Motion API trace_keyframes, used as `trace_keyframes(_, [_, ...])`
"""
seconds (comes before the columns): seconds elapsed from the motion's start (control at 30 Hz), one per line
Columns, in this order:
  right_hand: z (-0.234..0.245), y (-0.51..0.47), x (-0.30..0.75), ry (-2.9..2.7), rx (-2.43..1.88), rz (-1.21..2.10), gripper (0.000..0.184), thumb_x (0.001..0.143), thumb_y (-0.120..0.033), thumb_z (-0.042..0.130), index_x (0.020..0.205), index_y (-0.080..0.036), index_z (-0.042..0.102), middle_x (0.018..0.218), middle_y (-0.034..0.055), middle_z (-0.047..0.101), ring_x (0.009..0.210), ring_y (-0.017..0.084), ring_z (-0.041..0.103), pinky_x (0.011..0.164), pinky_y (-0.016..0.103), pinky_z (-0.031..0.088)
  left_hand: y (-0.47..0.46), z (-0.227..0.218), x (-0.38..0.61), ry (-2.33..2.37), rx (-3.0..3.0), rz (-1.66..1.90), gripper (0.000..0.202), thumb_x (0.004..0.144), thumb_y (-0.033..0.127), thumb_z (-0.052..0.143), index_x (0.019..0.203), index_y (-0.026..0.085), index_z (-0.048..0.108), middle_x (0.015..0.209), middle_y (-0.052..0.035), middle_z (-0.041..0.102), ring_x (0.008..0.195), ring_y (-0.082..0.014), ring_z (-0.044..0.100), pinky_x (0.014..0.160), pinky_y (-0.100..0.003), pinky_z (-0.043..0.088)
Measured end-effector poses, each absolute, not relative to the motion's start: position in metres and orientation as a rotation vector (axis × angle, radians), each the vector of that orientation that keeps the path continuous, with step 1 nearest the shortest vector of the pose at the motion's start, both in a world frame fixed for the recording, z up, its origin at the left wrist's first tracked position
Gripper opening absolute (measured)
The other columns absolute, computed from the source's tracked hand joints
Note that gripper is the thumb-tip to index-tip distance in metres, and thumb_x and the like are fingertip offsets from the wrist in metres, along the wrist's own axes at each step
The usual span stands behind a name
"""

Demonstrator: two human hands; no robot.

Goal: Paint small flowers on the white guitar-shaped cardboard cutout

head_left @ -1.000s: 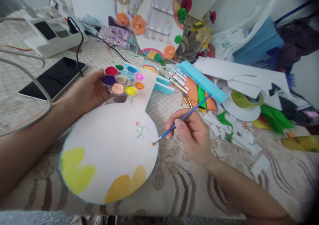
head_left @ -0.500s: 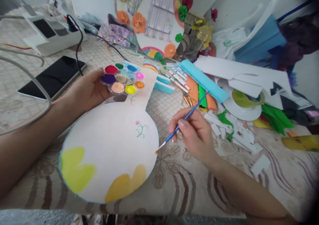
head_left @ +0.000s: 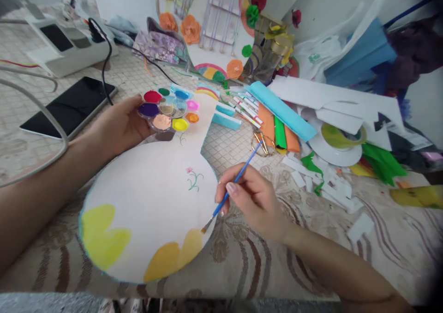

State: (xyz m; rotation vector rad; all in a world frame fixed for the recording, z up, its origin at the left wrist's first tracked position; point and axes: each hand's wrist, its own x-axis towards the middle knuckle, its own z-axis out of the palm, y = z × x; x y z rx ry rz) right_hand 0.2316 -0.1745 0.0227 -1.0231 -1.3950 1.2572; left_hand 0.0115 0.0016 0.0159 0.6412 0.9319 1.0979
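Observation:
My left hand (head_left: 129, 121) is closed on the edge of a flower-shaped paint palette (head_left: 172, 111) whose wells hold red, purple, green, blue, pink, peach, yellow and orange paint. Beneath and in front of it lies a white cutout (head_left: 148, 183) with a round body and a narrow neck. Yellow-green petals are painted at its lower left, orange-yellow petals (head_left: 191, 248) at its lower right, and a small flower is drawn near the right side. My right hand (head_left: 251, 200) pinches a blue paintbrush (head_left: 238, 177); its tip is at the upper edge of the orange-yellow petals.
A black tablet (head_left: 69, 107) and a white power strip (head_left: 62, 43) with cables are at left. Markers (head_left: 247, 110), rolled coloured paper (head_left: 282, 110), gold-handled scissors (head_left: 263, 144), tape (head_left: 342, 135) and paper scraps (head_left: 341, 190) lie to the right. A decorated white board (head_left: 218, 36) stands behind.
My right hand has moved left and down, carrying the paintbrush tip from beside the cutout's right edge to the orange-yellow petals. My left hand keeps hold of the palette.

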Motion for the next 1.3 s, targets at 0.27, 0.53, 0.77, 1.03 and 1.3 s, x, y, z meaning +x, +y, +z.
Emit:
trace_keyframes(0.27, [0.023,-0.172,0.228,-1.356,-1.055,1.083,0.006,0.097,-0.022,0.052,0.098,-0.02,0.057,0.082,-0.0005,0.067,0.062,0.008,0.064,0.058,0.021,0.057,0.002,0.018,0.012,0.947,0.612,1.099,0.026,0.096,0.017,0.038,0.094,0.01,0.063,0.077,-0.0036,0.073,0.073,-0.0143,0.07,0.096,-0.039,0.053])
trace_keyframes(0.53, [0.023,-0.171,0.226,-1.314,-1.083,0.987,0.005,0.097,-0.022,0.052,0.099,-0.021,0.057,0.083,-0.0004,0.067,0.064,0.008,0.064,0.06,0.022,0.058,0.0,0.02,0.014,0.953,0.611,1.097,0.028,0.097,0.017,0.036,0.094,0.01,0.063,0.078,-0.0046,0.073,0.072,-0.0146,0.071,0.095,-0.039,0.053])
trace_keyframes(0.77, [0.018,-0.186,0.217,-1.389,-0.941,1.17,0.009,0.097,-0.019,0.052,0.104,-0.021,0.058,0.089,0.0018,0.068,0.067,0.009,0.067,0.061,0.024,0.059,0.001,0.02,0.014,0.956,0.602,1.107,0.028,0.097,0.016,0.036,0.088,0.011,0.062,0.075,-0.0041,0.073,0.071,-0.0143,0.071,0.091,-0.037,0.055])
trace_keyframes(1.03, [0.023,-0.177,0.229,-1.432,-1.033,0.899,0.007,0.096,-0.021,0.053,0.101,-0.022,0.058,0.083,0.0009,0.067,0.064,0.01,0.065,0.058,0.025,0.059,0.001,0.018,0.013,0.944,0.637,1.091,0.027,0.096,0.017,0.038,0.093,0.011,0.064,0.078,-0.0047,0.073,0.074,-0.0161,0.07,0.093,-0.04,0.054])
trace_keyframes(1.3, [0.017,-0.18,0.221,-1.4,-1.003,1.2,0.007,0.097,-0.023,0.053,0.101,-0.02,0.057,0.086,0.0012,0.068,0.065,0.009,0.067,0.059,0.023,0.059,-0.002,0.023,0.015,0.973,0.622,1.086,0.028,0.096,0.016,0.037,0.087,0.012,0.063,0.074,-0.0031,0.072,0.07,-0.0145,0.069,0.095,-0.039,0.053])
